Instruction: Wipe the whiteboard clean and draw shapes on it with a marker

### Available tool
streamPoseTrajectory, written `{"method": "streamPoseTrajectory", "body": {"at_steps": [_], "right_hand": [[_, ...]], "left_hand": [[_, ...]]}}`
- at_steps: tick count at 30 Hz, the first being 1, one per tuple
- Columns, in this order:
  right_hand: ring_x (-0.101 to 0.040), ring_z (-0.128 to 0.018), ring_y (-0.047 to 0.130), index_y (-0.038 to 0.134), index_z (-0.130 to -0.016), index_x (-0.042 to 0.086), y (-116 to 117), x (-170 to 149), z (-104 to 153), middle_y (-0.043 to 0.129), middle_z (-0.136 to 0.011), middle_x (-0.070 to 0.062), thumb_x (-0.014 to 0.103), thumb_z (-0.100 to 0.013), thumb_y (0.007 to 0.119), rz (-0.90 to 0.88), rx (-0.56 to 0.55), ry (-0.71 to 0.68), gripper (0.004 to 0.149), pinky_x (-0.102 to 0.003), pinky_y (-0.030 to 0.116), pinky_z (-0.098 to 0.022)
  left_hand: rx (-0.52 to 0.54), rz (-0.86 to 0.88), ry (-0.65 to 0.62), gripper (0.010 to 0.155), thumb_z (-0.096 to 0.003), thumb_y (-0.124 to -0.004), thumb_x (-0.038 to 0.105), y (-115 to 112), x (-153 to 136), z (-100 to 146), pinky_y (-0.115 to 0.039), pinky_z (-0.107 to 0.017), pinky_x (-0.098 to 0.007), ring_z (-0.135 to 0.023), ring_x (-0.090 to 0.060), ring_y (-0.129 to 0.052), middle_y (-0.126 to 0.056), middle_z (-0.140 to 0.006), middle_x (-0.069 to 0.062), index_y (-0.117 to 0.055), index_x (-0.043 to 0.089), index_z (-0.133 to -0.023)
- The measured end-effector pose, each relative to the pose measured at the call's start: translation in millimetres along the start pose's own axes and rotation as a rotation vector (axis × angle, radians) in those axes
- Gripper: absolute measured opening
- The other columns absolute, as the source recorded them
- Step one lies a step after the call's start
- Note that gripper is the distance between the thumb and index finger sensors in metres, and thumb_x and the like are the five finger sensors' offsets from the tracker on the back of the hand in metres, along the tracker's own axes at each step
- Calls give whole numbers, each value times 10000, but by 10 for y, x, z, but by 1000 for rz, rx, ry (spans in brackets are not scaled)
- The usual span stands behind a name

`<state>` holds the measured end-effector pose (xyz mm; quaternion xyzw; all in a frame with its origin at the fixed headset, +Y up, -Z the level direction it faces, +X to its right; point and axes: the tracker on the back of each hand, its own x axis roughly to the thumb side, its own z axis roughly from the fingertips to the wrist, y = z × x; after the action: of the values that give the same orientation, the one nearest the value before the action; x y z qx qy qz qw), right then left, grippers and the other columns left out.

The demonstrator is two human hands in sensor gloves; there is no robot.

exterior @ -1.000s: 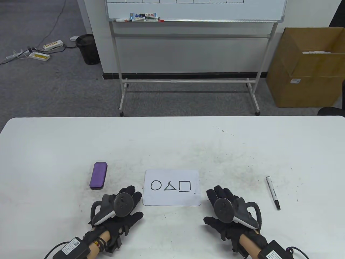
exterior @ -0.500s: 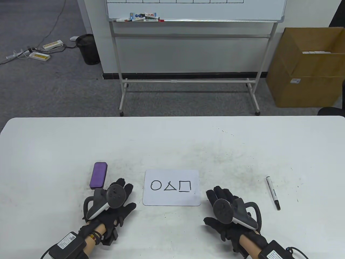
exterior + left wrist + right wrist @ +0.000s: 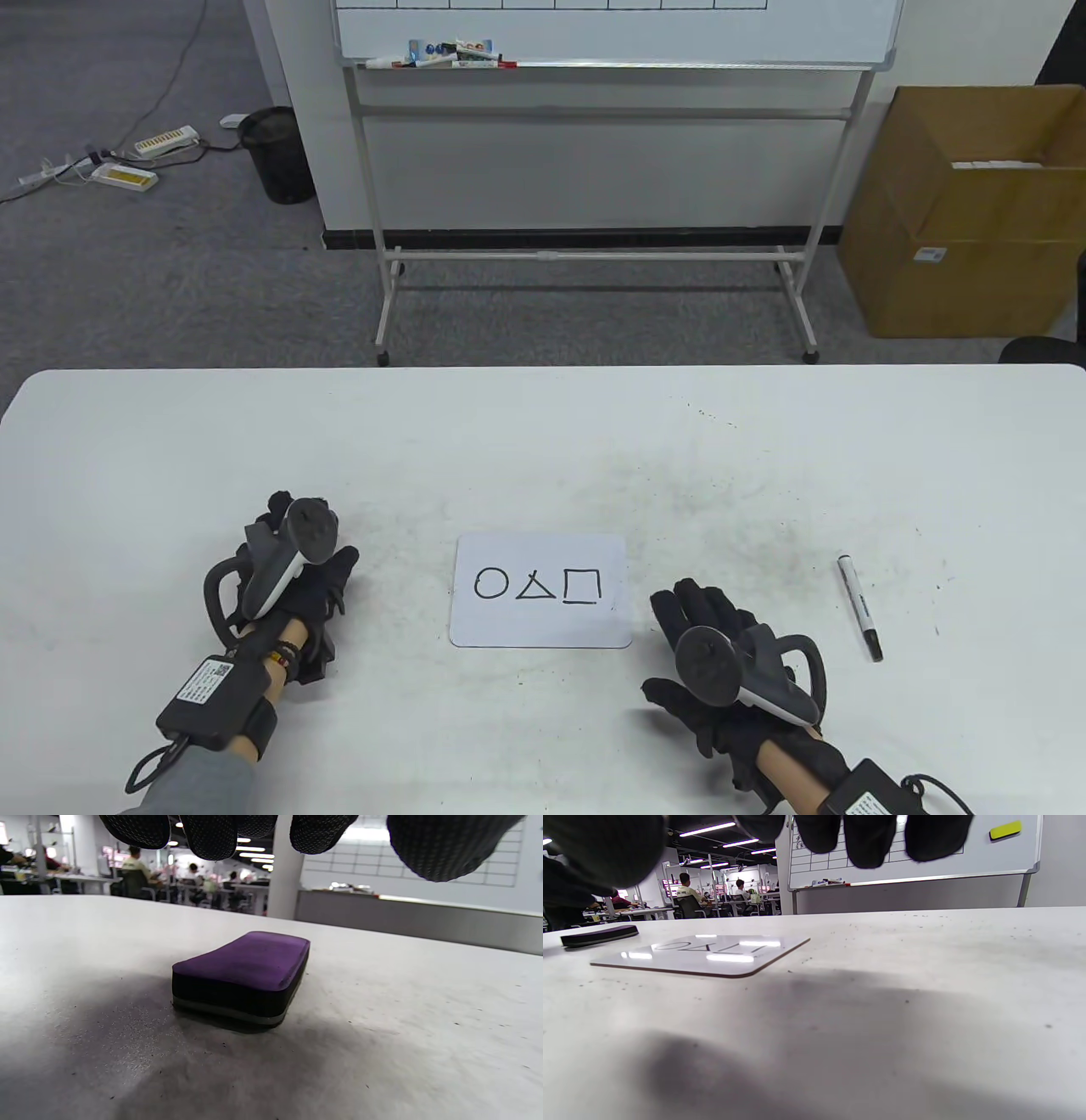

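The small whiteboard (image 3: pixel 541 590) lies flat on the white table (image 3: pixel 543 441), with a circle, a triangle and a square drawn on it in black. My left hand (image 3: pixel 310 543) hovers over the purple eraser (image 3: pixel 246 976) and hides it in the table view. In the left wrist view the fingertips (image 3: pixel 212 836) hang above the eraser without touching it. My right hand (image 3: pixel 691 615) rests flat on the table to the right of the board, holding nothing. The black marker (image 3: pixel 859 607) lies capped further right. The right wrist view shows the board (image 3: pixel 700 955) and the eraser (image 3: pixel 598 935).
Beyond the table's far edge stands a large wheeled whiteboard (image 3: pixel 611 34) with markers on its tray. A cardboard box (image 3: pixel 959 212) sits on the floor at the right, a black bin (image 3: pixel 276 153) and power strips at the left.
My left hand has moved left and forward from beside the small whiteboard to above the eraser, covering it in the table view. The right hand has barely moved.
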<state>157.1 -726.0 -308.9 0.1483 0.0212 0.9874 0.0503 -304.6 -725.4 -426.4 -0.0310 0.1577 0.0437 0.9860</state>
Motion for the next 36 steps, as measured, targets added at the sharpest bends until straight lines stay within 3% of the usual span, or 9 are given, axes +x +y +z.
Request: {"method": "streamPoseTrajectory", "body": {"at_steps": [13,17,23,32,36], "right_hand": [[-412,-1101,495,312,-1084,246,-18,-15,2,356,-1164,-104,659,-346,723,0,-5,-1,940,-612,525,-735],[-411,-1100,499,313,-1084,246,-24,-24,4,358,-1164,-104,660,-347,722,1,-4,2,939,-612,527,-734],[-417,-1097,502,317,-1084,246,-4,-19,-2,367,-1162,-104,657,-347,724,-3,8,0,937,-612,527,-734],[-411,-1099,509,319,-1086,248,58,-21,-55,378,-1163,-106,655,-352,723,4,47,8,931,-613,529,-733],[-411,-1095,527,328,-1088,244,52,-43,-102,395,-1162,-108,650,-355,730,-11,42,25,929,-613,537,-731]], "left_hand": [[-142,-132,128,756,-359,-730,612,-216,215,-271,-547,-777,-604,-1110,-372,-529,-313,-1211,-76,-503,409,-1051],[-118,-163,168,703,-364,-760,583,-250,239,-289,-587,-753,-625,-1067,-431,-632,-383,-1202,-115,-582,414,-1022],[-137,-177,196,628,-379,-814,521,-250,248,-300,-658,-723,-604,-996,-381,-781,-525,-1170,-127,-610,432,-966],[-147,-201,205,598,-379,-895,402,-249,261,-353,-726,-688,-582,-929,-377,-859,-613,-1132,-127,-627,425,-913],[-85,-214,194,591,-367,-915,378,-274,274,-349,-781,-649,-565,-891,-391,-901,-668,-1103,-149,-665,416,-901]]}}
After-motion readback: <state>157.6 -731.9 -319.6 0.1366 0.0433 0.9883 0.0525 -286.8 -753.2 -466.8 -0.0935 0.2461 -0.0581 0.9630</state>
